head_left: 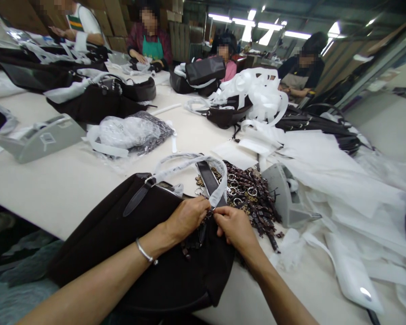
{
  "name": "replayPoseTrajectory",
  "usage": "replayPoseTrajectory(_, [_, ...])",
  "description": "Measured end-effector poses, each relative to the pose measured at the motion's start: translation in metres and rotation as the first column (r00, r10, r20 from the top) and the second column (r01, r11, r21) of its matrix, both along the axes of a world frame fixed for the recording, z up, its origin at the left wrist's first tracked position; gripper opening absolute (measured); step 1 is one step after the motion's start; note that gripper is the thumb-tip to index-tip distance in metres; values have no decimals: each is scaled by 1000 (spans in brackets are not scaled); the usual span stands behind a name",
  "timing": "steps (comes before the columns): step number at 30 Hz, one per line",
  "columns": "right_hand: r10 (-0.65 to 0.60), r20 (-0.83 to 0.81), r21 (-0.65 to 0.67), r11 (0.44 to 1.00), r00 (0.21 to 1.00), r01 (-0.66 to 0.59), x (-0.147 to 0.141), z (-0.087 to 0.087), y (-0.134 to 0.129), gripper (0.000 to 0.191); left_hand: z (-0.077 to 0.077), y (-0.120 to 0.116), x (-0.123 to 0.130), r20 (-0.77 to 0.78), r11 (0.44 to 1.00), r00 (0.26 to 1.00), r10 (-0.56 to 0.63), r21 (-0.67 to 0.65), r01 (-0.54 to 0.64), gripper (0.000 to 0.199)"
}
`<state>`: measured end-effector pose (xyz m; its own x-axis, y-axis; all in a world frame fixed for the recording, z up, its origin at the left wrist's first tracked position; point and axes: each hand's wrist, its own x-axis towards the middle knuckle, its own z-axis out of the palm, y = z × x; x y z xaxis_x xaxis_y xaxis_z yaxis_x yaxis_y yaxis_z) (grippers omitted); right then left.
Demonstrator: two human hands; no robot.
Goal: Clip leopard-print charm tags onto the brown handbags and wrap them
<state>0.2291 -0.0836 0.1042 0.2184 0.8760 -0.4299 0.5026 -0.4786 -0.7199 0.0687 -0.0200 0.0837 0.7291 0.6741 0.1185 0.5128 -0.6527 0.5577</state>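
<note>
From the head view, a dark brown fabric handbag (115, 243) lies at the near edge of the cream counter (84, 189), its long axis slanting from lower left toward the right, its mouth and looped handle in whitish wrapping (218, 193) pointing away from the person. The left hand (186, 217) and right hand (236, 226) meet at the handle's right foot, fingers closed to narrow pinches on a small metal fitting, partly hidden; a dark dangling charm (200, 232) hangs below. On a grey plastic dispenser (59, 137) at left, a small white label (48, 140) is too small to read; another grey dispenser (278, 198) bears dark, illegible strokes.
</note>
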Motion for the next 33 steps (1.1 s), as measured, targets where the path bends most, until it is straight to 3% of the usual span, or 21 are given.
replayPoseTrajectory(6, [40, 251, 125, 989, 967, -73, -6, 2, -2, 21, -4, 5, 3, 136, 980, 986, 98, -183, -72, 16])
replayPoseTrajectory(9, [81, 441, 117, 982, 894, -147, -11, 6, -1, 20, -3, 7, 7, 126, 958, 983, 136, -270, -98, 17])
replayPoseTrajectory(13, [128, 636, 59, 975, 761, -213, -15, 7, 0, 21, 0, 8, 8, 117, 954, 984, 136, -284, -98, 16])
replayPoseTrajectory(16, [147, 690, 51, 967, 709, -250, -15, 5, -1, 21, 0, 8, 8, 101, 944, 983, 151, -309, -113, 15])
replayPoseTrajectory(22, [118, 713, 86, 964, 691, -253, -15, 1, 0, 20, -10, 14, 13, 43, 887, 977, 207, -430, -169, 14])
replayPoseTrajectory(25, [93, 738, 124, 955, 668, -270, -16, 0, -1, 24, -8, 16, 14, 50, 880, 978, 204, -446, -161, 13])
replayPoseTrajectory(29, [34, 663, 251, 931, 748, -265, -10, 3, -8, 20, 8, 11, 11, 163, 912, 965, 204, -391, -127, 16])
replayPoseTrajectory(33, [-24, 427, 393, 905, 904, -162, -4, 10, -13, 14, 17, 6, 8, 356, 978, 935, 8, -198, 67, 12])
